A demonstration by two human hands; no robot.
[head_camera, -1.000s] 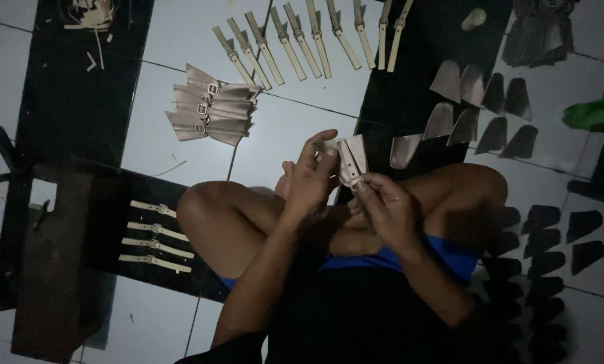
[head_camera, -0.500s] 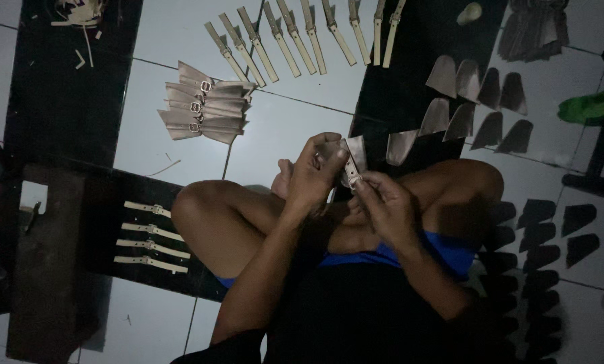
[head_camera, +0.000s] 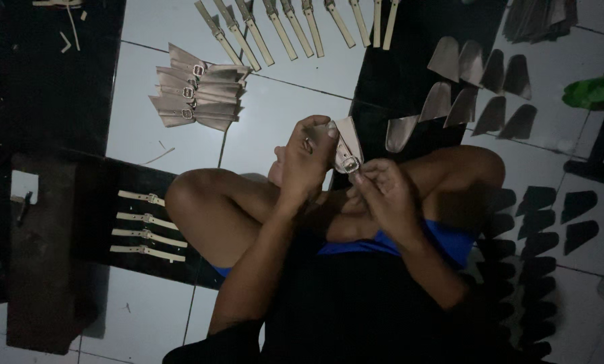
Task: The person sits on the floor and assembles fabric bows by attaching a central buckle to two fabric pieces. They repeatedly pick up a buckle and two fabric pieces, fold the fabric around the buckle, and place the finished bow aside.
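Left hand [head_camera: 307, 160] closed round upper end of tan strap piece [head_camera: 348, 149], thumb and fingers pinching it upright above crossed legs. Right hand [head_camera: 383, 192] closed too, fingertips pinching small metal buckle [head_camera: 350, 162] at lower end of same piece. Looks light, thin, flexible, likely leather-like; best held by flat edges, buckle end steadied. Far left on floor: four buckled straps [head_camera: 145, 226] in row on dark mat. Above: stacked buckled pieces [head_camera: 197, 96]. Top: fanned narrow strips [head_camera: 295, 27]. Right: cut wedge-shaped pieces [head_camera: 480, 74].
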